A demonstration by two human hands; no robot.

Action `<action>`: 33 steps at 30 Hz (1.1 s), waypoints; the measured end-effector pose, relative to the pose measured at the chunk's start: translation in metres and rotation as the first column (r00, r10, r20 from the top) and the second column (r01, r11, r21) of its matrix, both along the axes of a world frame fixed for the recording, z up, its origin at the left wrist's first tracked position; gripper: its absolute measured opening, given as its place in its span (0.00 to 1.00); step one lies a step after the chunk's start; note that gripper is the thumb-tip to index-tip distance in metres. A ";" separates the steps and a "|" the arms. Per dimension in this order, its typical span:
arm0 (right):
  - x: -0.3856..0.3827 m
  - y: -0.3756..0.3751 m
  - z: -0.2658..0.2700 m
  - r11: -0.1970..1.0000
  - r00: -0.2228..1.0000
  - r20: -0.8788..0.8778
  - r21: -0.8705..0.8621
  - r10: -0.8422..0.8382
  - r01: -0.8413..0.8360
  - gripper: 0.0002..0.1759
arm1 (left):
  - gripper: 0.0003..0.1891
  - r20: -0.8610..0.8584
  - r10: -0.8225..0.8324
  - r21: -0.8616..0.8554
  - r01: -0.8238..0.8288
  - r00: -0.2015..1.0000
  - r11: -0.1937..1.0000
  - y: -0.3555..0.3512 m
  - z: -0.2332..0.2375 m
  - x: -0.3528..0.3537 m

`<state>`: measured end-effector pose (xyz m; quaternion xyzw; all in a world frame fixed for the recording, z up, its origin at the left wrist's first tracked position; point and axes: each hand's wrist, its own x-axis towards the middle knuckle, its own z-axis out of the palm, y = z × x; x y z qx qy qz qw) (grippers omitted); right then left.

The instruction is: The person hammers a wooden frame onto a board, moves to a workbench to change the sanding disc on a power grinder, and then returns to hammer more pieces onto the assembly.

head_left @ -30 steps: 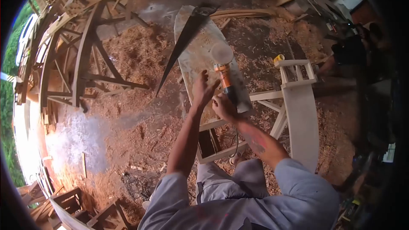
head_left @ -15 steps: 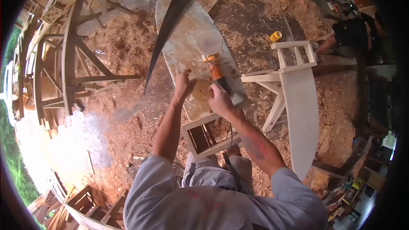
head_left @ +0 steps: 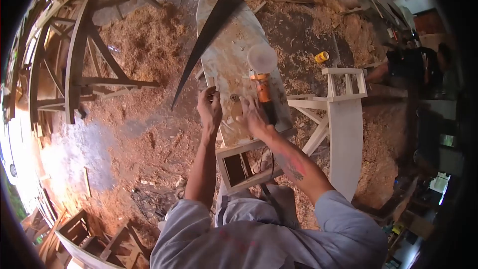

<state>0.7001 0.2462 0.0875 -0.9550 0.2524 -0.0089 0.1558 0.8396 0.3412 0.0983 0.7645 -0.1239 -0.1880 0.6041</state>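
A long work board [head_left: 234, 25] stretches away from me, dusted with shavings. Over its left edge my left hand [head_left: 210, 109] is raised with curled fingers; what they hold, if anything, I cannot make out. My right hand [head_left: 255, 118] has its fingers spread over a tan sanding disc [head_left: 230, 115], partly hidden by the hand. Near the fingertips sits a small round metal piece [head_left: 234, 98]. Just beyond my right hand lies an orange power sander [head_left: 263, 88] with its pale round pad [head_left: 262, 59] facing up. Across the board's far left side rests a large handsaw [head_left: 214, 30].
A wooden stool-like frame end [head_left: 344, 83] joins a pale plank [head_left: 344, 144] on my right. A yellow can [head_left: 322, 57] stands on the shaving-covered floor. Timber frames [head_left: 79, 55] rise at left. Another person [head_left: 411, 67] is at the far right.
My right hand has opened from a closed grip and spread its fingers. My left hand's fingers have loosened slightly. The small metal piece now shows on the board, and the view has shifted.
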 end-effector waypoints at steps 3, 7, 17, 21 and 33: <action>0.002 0.006 -0.011 0.994 0.997 0.000 0.069 -0.083 0.083 0.48 | 0.16 -0.075 0.032 0.047 -0.029 0.997 0.998 0.029 -0.002 -0.012; 0.013 0.006 0.025 0.969 0.965 -0.213 0.158 -0.152 0.188 0.48 | 0.14 -0.066 0.022 0.045 -0.019 0.998 0.999 0.056 -0.035 -0.026; -0.034 0.020 0.020 0.950 0.938 -0.217 0.100 -0.269 0.295 0.20 | 0.46 0.008 -0.466 0.177 0.457 0.885 0.872 -0.121 -0.022 -0.016; -0.068 0.020 0.008 0.854 0.894 -0.263 0.292 -0.362 0.431 0.24 | 0.54 -0.042 -0.509 0.291 0.498 0.860 0.817 -0.155 -0.044 -0.015; -0.123 -0.039 0.023 0.071 0.353 -0.146 0.842 -0.924 0.534 0.18 | 0.37 0.060 -0.365 -0.272 0.367 0.929 0.889 -0.143 0.023 -0.067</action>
